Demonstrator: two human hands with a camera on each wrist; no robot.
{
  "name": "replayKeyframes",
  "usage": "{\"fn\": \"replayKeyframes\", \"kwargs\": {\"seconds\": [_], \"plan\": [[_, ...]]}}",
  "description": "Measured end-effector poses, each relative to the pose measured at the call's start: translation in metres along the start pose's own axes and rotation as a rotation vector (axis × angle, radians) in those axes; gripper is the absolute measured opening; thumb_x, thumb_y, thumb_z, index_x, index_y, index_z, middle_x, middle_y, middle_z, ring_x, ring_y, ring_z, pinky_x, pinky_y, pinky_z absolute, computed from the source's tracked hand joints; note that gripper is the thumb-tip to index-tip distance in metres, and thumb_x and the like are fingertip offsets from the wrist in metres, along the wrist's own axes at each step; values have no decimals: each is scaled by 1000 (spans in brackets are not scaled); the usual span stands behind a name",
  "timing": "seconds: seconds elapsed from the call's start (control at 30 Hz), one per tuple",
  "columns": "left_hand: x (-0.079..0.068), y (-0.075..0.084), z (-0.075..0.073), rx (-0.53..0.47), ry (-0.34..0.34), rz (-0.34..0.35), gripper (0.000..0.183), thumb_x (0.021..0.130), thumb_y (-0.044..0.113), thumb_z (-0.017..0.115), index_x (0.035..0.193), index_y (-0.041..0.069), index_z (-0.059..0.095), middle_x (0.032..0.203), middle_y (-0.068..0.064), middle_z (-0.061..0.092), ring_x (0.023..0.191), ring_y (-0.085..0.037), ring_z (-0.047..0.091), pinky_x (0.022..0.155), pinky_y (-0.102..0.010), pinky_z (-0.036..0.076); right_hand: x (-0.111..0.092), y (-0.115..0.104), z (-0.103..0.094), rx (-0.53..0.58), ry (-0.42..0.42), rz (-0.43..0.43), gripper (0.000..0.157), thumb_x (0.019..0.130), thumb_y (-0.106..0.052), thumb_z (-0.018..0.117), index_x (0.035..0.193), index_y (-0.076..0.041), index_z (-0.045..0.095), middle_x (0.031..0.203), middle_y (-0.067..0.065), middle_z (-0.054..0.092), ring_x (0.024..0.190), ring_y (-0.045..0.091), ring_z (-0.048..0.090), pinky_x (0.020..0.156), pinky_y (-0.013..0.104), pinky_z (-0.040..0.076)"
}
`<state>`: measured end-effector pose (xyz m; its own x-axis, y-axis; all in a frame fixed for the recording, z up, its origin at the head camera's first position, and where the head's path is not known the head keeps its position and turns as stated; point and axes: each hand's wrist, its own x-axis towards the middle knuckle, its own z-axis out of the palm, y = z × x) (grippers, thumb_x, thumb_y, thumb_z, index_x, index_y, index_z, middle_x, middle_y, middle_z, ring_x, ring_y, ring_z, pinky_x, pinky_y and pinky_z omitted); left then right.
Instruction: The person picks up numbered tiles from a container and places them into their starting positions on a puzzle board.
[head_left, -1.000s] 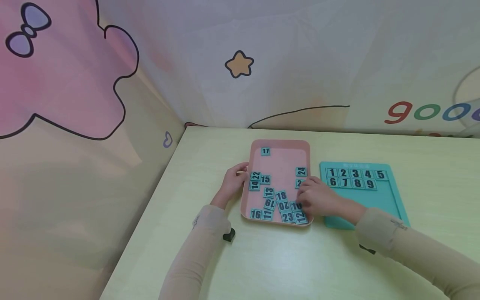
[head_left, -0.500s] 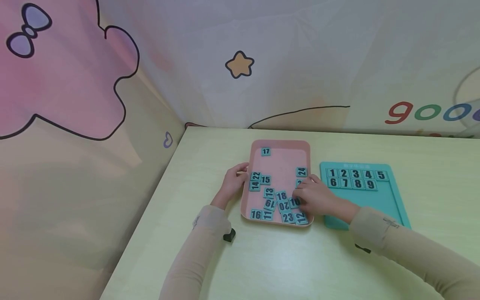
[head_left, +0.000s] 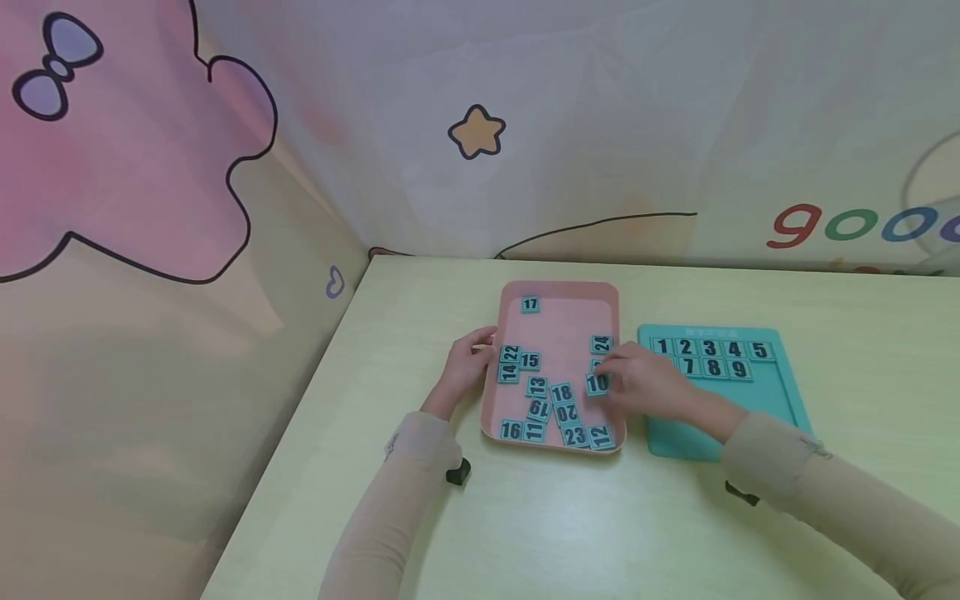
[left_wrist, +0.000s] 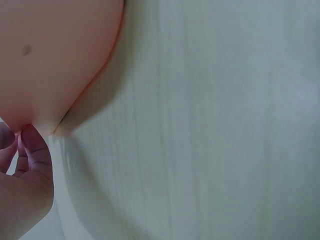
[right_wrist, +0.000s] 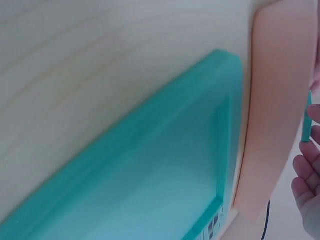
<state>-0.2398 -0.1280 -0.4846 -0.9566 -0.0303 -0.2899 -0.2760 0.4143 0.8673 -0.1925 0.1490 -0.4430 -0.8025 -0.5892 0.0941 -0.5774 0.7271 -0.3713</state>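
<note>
My left hand (head_left: 465, 367) holds the left rim of a pink tray (head_left: 566, 321); in the left wrist view its thumb and fingers pinch the tray's edge. Over the tray's right side, my right hand (head_left: 647, 382) pinches a teal number tile marked 10 (head_left: 596, 384). That tile (right_wrist: 307, 122) shows edge-on between the fingers in the right wrist view, lifted above the tray wall. Tile 24 (head_left: 601, 343) lies just beyond the right fingertips, and another tile there is partly hidden by them. Tile 18 (head_left: 562, 393) and tile 12 (head_left: 600, 437) lie nearer the front.
Right of the tray lies a teal number board (head_left: 697, 421) with tiles in its two upper rows; the right hand covers part of its left edge. Tile 17 (head_left: 530, 304) sits at the tray's far end. A printed cloth wall (head_left: 600, 125) rises behind the table (head_left: 525, 525).
The right hand has picked tile 10 out of the front right group of tiles and carried it up and away, toward tile 24. The left hand stays on the tray's rim.
</note>
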Motion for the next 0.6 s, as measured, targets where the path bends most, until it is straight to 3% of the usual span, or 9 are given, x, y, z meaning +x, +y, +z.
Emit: {"fn": "replayKeyframes", "kwargs": {"seconds": [0.3, 0.6], "plan": [[-1, 1, 0, -13, -4, 2, 40, 89, 15, 44, 128, 22, 46, 119, -1, 49, 97, -16, 51, 86, -28, 46, -22, 32, -24, 6, 35, 120, 32, 74, -16, 66, 105, -7, 63, 103, 10, 59, 97, 25, 52, 81, 44, 47], [-3, 2, 1, -13, 5, -1, 41, 88, 14, 44, 128, 22, 46, 118, -1, 49, 98, -17, 51, 86, -28, 46, -57, 76, -44, -36, 83, 183, 35, 74, -12, 64, 106, 3, 61, 104, 22, 56, 95, 34, 51, 78, 50, 45]]}}
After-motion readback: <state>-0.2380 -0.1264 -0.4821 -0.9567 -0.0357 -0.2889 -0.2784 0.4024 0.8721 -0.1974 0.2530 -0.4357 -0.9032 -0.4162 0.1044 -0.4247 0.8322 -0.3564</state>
